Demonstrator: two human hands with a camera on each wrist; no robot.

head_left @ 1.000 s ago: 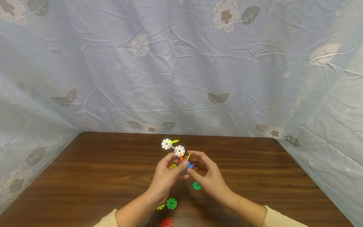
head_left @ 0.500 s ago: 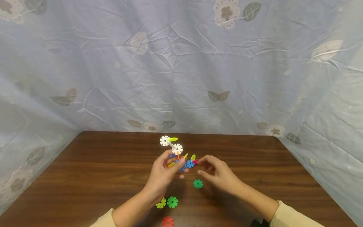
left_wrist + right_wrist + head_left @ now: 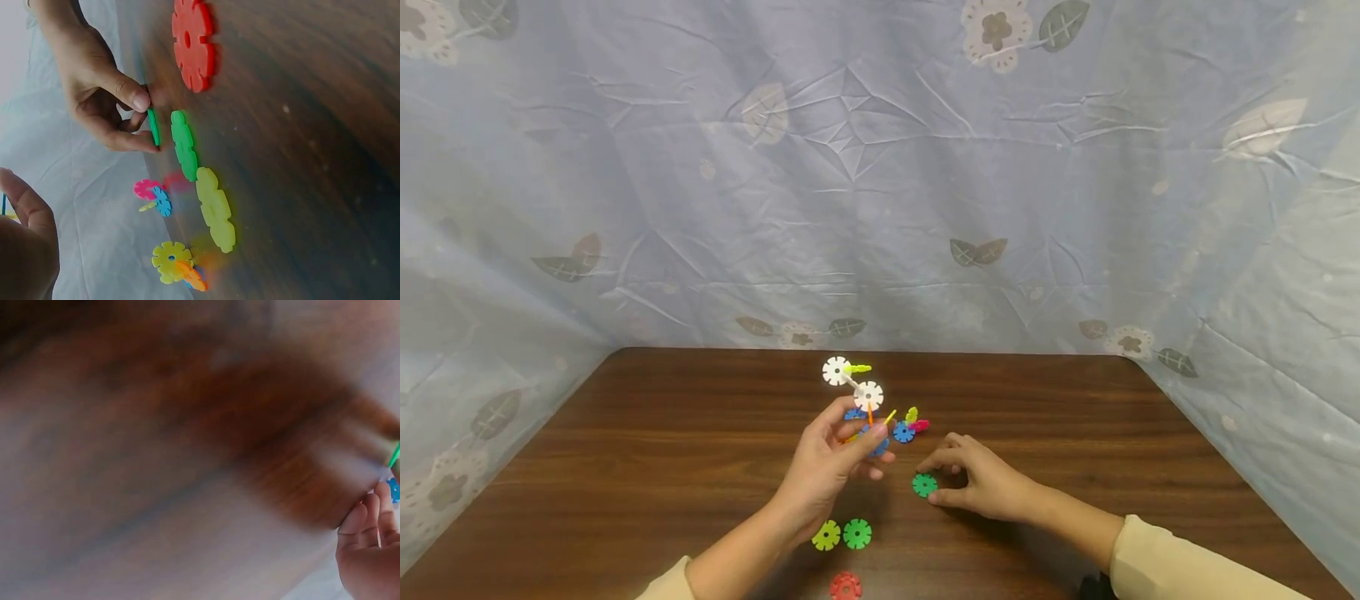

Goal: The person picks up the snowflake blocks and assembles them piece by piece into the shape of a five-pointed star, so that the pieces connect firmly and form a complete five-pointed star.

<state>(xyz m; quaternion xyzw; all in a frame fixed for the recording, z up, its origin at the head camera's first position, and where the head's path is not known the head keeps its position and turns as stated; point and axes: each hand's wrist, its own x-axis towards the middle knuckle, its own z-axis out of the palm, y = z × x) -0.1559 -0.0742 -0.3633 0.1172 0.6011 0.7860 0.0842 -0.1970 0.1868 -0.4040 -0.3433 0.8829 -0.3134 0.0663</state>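
My left hand [image 3: 831, 458] holds up a build of notched plastic interlocking discs. White discs [image 3: 868, 396] form its upper part, and a blue disc [image 3: 877, 442] lies under my thumb. My fingers hide some of the lower pieces. Low over the table, my right hand [image 3: 985, 483] pinches a green interlocking disc [image 3: 924, 485] by its edges. In the left wrist view, thumb and finger of the right hand [image 3: 100, 87] grip that green disc [image 3: 154, 127], seen edge-on. The right wrist view shows little beyond some fingers [image 3: 369, 519].
On the brown table [image 3: 700, 467], a second green disc [image 3: 857, 533], a yellow disc [image 3: 826, 536] and a red disc [image 3: 846, 586] lie near me. Farther off sits a small blue, pink and yellow cluster [image 3: 905, 431]. A yellow disc joined to an orange piece [image 3: 171, 261] shows in the left wrist view.
My right hand has left the build, moved right, then come nearer to me and taken hold of the green disc. The left hand keeps holding the build, almost unmoved.
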